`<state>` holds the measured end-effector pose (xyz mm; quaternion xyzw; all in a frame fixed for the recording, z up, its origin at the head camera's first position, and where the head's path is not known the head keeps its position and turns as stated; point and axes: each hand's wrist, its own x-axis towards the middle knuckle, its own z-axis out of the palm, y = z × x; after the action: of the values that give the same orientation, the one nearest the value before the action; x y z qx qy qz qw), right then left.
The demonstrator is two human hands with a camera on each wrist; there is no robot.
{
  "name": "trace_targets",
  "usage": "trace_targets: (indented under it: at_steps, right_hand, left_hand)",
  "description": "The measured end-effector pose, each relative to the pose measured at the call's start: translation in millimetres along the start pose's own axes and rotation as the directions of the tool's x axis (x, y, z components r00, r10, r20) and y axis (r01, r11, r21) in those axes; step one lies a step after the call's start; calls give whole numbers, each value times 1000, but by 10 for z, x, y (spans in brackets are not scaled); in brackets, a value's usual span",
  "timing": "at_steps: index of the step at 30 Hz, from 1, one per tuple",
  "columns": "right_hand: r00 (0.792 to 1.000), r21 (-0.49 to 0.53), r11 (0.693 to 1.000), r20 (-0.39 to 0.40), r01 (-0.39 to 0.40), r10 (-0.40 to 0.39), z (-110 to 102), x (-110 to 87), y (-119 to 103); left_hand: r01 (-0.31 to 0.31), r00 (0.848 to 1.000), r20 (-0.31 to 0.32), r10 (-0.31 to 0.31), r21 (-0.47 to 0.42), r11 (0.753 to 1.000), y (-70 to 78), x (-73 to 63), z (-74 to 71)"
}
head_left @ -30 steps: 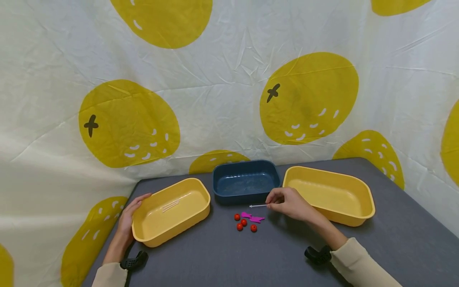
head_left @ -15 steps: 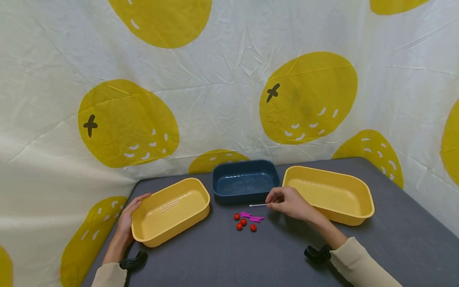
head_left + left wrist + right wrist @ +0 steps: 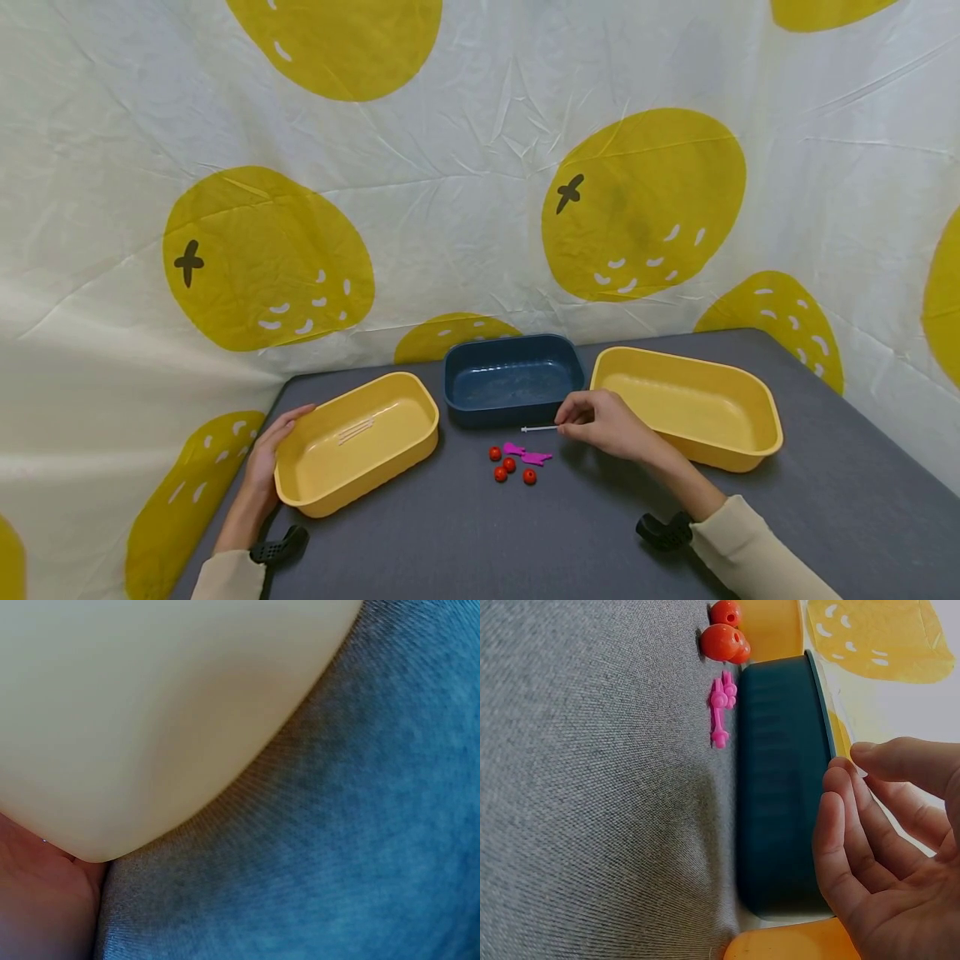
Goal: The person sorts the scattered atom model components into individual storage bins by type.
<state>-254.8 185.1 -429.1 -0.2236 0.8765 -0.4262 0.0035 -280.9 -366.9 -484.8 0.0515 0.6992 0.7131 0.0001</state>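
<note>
My left hand (image 3: 264, 457) lies along the outer left end of a yellow tray (image 3: 360, 482), its fingers fairly straight against the wall. In the left wrist view the palm (image 3: 45, 900) touches that tray's pale, blurred side (image 3: 150, 735). Several thin pale sticks (image 3: 356, 430) lie inside it. With thumb and fingertips, my right hand (image 3: 603, 423) pinches a thin white stick (image 3: 538, 429) with a small flared end pointing left. It is held just in front of the dark blue tray (image 3: 501, 418). In the right wrist view, the right hand (image 3: 892, 855) shows, but the stick cannot be made out.
Several red beads (image 3: 510, 465) and pink plastic pieces (image 3: 528, 455) lie on the grey table (image 3: 465, 542) in front of the blue tray. A second yellow tray (image 3: 690, 400) stands behind my right forearm. A patterned curtain (image 3: 465, 233) hangs behind the table.
</note>
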Motion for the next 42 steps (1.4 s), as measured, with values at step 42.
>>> trace_targets:
  at_steps: [42]
  right_hand:
    - [1000, 17, 1000, -5, 10, -9, -11, 1, -12]
  left_hand:
    - [-4, 1000, -7, 4, -21, 1000, 11, -6, 18]
